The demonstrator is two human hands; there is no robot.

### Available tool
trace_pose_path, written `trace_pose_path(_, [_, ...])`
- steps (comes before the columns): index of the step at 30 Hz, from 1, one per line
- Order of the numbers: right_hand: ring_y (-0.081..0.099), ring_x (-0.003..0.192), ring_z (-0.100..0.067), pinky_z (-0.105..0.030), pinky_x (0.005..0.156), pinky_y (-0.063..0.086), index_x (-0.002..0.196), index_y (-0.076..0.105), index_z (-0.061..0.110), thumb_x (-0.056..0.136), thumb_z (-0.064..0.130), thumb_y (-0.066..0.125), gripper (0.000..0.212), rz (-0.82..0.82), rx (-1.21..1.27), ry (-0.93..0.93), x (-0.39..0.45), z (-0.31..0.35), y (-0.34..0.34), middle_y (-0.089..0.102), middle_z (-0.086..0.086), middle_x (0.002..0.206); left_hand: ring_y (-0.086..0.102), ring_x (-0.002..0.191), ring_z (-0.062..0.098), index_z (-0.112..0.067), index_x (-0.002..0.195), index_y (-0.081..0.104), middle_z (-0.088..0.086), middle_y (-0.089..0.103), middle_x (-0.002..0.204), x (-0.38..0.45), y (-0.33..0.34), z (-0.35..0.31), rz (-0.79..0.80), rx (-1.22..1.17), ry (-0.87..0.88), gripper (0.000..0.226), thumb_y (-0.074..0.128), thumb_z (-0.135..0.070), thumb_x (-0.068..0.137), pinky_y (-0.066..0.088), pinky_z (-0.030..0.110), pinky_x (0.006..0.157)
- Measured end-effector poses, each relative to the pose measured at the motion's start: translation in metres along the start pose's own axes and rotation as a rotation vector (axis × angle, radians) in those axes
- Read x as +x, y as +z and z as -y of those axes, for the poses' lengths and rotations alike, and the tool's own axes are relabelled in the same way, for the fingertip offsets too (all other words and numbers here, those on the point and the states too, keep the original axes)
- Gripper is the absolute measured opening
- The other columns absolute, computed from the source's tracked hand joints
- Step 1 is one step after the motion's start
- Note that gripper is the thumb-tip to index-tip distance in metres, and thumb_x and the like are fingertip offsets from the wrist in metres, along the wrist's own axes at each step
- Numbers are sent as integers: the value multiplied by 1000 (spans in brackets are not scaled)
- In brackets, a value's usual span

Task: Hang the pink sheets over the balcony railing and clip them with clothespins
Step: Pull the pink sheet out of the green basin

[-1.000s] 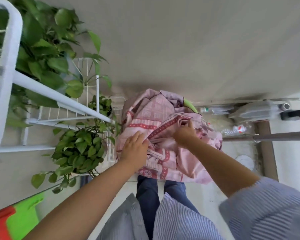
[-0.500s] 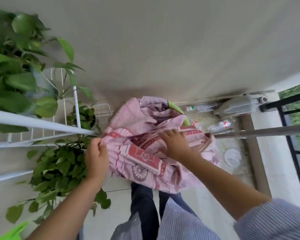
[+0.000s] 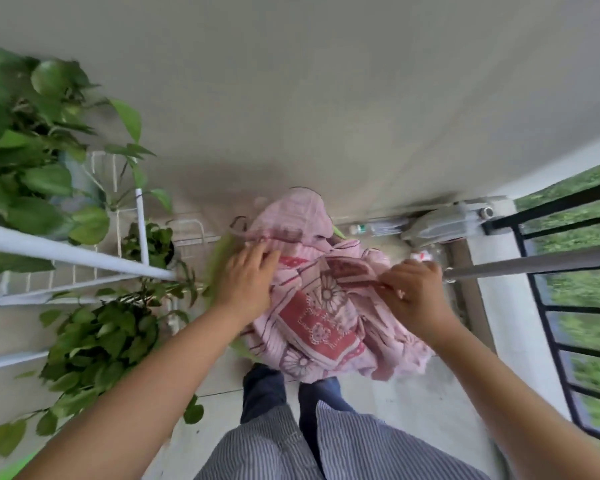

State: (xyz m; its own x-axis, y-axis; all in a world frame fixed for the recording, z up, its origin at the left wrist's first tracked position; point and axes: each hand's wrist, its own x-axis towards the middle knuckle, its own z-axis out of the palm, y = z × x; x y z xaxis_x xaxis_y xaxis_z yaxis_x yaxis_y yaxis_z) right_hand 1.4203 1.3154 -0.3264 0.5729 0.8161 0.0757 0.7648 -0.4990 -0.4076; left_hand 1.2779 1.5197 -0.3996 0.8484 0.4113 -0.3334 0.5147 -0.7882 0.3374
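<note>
Pink sheets (image 3: 321, 299) sit in a crumpled heap, centre of view, above the person's feet; thin woven cotton w/ fine stripes, red bordered panels & white daisy-like motifs; a green rim (image 3: 219, 268) shows at the heap's left edge. Left hand (image 3: 246, 282) lies flat on the cloth, fingers spread & slightly blurred. Right hand (image 3: 414, 292) curled, pinching a fold of red-edged fabric btwn thumb & fingers. Grey metal rod (image 3: 534, 263) runs just beside the right hand; black barred balcony railing (image 3: 568, 306) well to the right; leafy plants (image 3: 94, 337) on a white wire rack (image 3: 77, 254) at left.
</note>
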Motion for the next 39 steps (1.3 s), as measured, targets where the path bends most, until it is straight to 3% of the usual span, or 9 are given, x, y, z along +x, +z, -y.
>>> trace_pose_path(4, [58, 49, -22, -41, 59, 47, 59, 70, 9, 65, 12, 71, 7, 96, 70, -17, -22, 4, 12, 63, -3, 49, 57, 104, 33, -16, 116, 50, 11, 59, 117, 42, 2, -43, 118, -218, -196, 41, 45, -40, 83, 48, 43, 88])
trace_pose_path(8, [59, 49, -17, -33, 58, 42, 58, 69, 16, 67, 24, 63, 14, 83, 36, -72, -14, 7, 29, 63, 4, 50, 58, 74, 30, -15, 85, 54, 15, 65, 90, 34, -3, -36, -93, -204, -259, 16, 41, -24, 90, 44, 31, 59])
trace_pose_path(13, [65, 72, -33, -38, 74, 45, 75, 71, 6, 79, 24, 47, 30, 157, -48, 567, -13, -34, 43, 70, -20, 74, 56, 90, 44, 6, 95, 51, 35, 58, 96, 0, -44, 47, -636, -418, -788, 21, 36, -9, 93, 40, 43, 68])
trace_pose_path(15, [61, 93, -32, -37, 88, 37, 92, 68, 9, 84, 20, 45, 26, 330, -80, 896, -14, -47, 50, 69, -19, 95, 56, 87, 45, 9, 95, 49, 36, 57, 95, -20, -38, 53, -531, -328, -804, 21, 38, -8, 92, 40, 44, 66])
trace_pose_path(18, [56, 104, -27, -41, 101, 30, 104, 60, 8, 83, 14, 42, 29, 495, -229, 1011, -10, -52, 66, 65, -13, 107, 58, 85, 34, 0, 101, 54, 19, 59, 94, -42, -4, 45, 83, -111, -827, 23, 41, -17, 92, 46, 38, 67])
trace_pose_path(20, [50, 114, -27, -43, 105, 30, 121, 47, 8, 80, 10, 42, 41, 559, -334, 891, -4, -46, 80, 57, -13, 121, 58, 99, 33, -4, 108, 57, 16, 60, 109, -57, 16, 46, 343, -56, -794, 25, 43, -15, 91, 47, 39, 82])
trace_pose_path(25, [27, 133, -29, -58, 110, 15, 138, 22, 21, 76, 19, 57, 71, 558, -295, 111, 16, 3, 127, 31, -9, 144, 48, 116, 27, -10, 124, 45, 10, 51, 126, -67, 33, 43, 336, 267, -496, 34, 35, -11, 91, 43, 36, 89])
trace_pose_path(31, [58, 104, -26, -42, 103, 28, 121, 50, 14, 85, 10, 43, 37, 850, -352, 75, 21, 25, 166, 62, -8, 115, 48, 115, 30, -9, 126, 41, 12, 50, 128, -33, 52, 34, 345, 93, -385, 38, 40, -9, 89, 43, 41, 92])
trace_pose_path(39, [63, 62, -24, -33, 62, 46, 77, 71, 9, 70, 6, 64, 11, 650, 292, -267, -9, 29, 93, 70, -7, 66, 46, 119, 35, -14, 134, 38, 19, 50, 131, 9, 79, 42, 249, -380, -545, 52, 40, -44, 90, 42, 40, 98])
